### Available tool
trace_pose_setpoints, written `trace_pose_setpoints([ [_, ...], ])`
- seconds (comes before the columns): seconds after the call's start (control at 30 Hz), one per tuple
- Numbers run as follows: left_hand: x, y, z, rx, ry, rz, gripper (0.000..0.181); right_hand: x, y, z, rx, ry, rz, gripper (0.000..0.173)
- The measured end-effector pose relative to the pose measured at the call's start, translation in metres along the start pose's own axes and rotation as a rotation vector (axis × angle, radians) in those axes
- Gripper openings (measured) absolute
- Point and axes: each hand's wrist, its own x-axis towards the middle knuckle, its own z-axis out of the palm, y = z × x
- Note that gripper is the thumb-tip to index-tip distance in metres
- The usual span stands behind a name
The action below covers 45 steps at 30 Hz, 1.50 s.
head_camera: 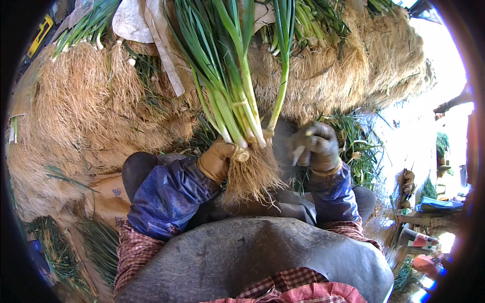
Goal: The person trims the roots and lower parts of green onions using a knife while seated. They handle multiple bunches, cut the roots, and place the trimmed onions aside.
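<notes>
My left hand, in a soiled tan glove, grips a bunch of green onions near the white bases. Their long green leaves point away from me, and a shaggy tuft of tan roots hangs toward my lap. One stalk leans apart at the bunch's right side. Just right of the roots is my right hand, in a dirty glove, blurred and with fingers curled. A thin pale strip sticks out from its fingers; what it is exactly is too blurred to tell.
Heaped green onions with matted roots rise ahead on the left, more on the right. A pale sheet lies among them. Loose green leaves litter the floor. A dark apron covers my lap. Brown printed paper lies left.
</notes>
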Motion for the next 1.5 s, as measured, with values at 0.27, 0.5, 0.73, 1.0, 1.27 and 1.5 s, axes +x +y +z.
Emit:
trace_pose_setpoints([
  [0.27, 0.005, -0.009, -0.016, -0.013, 0.103, -0.016, 0.068, 0.008, 0.020, -0.006, -0.336, 0.300, 0.271, 0.050],
  [0.5, 0.005, -0.021, -0.026, -0.068, 0.188, -0.050, 0.051, 0.019, 0.058, -0.009, -0.897, -0.021, 0.004, 0.018],
  [0.73, 0.007, -0.019, -0.017, -0.154, 0.149, -0.045, 0.065, 0.033, 0.039, -0.004, -1.749, 0.026, -0.671, 0.016],
  [1.0, 0.018, 0.008, 0.014, 0.043, -0.174, 0.116, 0.067, 0.048, 0.011, -0.012, -1.913, 0.076, -0.936, 0.010],
  [1.27, 0.032, 0.040, 0.028, 0.087, -0.150, 0.441, 0.088, 0.122, -0.058, -0.068, -1.892, 0.637, -0.311, 0.049],
  [1.5, 0.017, 0.036, 0.008, -0.085, -0.288, 0.093, 0.103, 0.108, -0.061, -0.068, -1.845, 0.651, -0.127, 0.043],
])
